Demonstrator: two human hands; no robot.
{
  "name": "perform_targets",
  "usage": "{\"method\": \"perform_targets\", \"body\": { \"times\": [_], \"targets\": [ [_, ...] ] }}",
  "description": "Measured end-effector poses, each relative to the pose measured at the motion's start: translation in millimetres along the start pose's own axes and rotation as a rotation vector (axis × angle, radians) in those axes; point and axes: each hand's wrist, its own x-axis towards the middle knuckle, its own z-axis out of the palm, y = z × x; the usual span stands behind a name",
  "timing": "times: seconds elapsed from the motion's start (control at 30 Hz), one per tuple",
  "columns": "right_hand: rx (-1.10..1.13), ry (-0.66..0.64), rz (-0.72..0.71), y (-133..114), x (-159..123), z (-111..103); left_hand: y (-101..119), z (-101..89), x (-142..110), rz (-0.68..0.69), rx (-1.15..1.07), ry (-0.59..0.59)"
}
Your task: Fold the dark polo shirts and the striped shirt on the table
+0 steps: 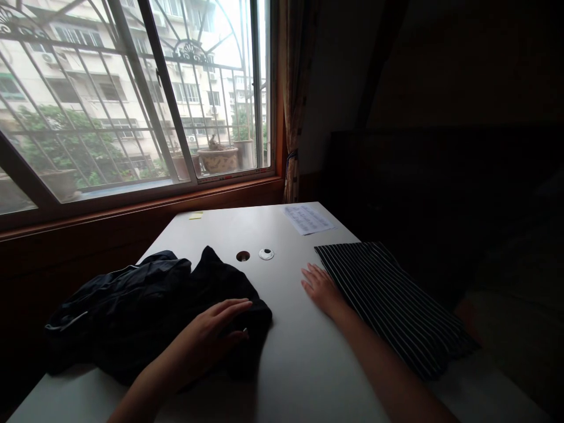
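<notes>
My left hand (215,329) lies on the right end of a crumpled dark garment (150,305) heaped on the left of the white table (291,329). Its fingers are stretched out, the thumb tucked against the cloth. My right hand (321,288) rests flat on the tabletop, fingers spread, right beside the left edge of a folded black cloth with thin white stripes (392,299). That striped cloth lies flat on the table's right side.
A round cable hole (242,256) and its loose white cap (266,254) sit mid-table. A printed sheet (307,218) and a yellow sticky note (195,215) lie near the far edge. A barred window (132,94) is behind, with a curtain (293,100) at its right.
</notes>
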Motion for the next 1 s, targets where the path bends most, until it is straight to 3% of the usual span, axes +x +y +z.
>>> {"method": "perform_targets", "body": {
  "times": [0.17, 0.3, 0.43, 0.57, 0.7, 0.8, 1.0],
  "targets": [
    [0.003, -0.01, 0.004, -1, 0, -2, -64, -7.4, -43, -0.186, 0.254, 0.209],
    [0.006, 0.008, -0.003, -3, 0, -5, -109, -1.8, -92, -0.274, 0.33, 0.122],
    [0.04, 0.043, -0.041, -7, -2, -11, -130, 10.7, -128, -0.285, 0.373, 0.086],
    [0.124, 0.067, -0.187, -16, -4, -20, -143, 15.6, -137, -0.368, 0.391, 0.175],
    [0.247, 0.072, -0.349, -38, -8, -29, -144, 12.2, -126, -0.417, 0.324, 0.205],
    [0.342, 0.021, -0.479, -69, -17, -36, -138, 13.1, -114, -0.432, 0.226, 0.183],
    [0.455, -0.255, -0.715, -147, -46, -46, -119, 25.9, -95, -0.435, 0.164, 0.186]
  ]
}}
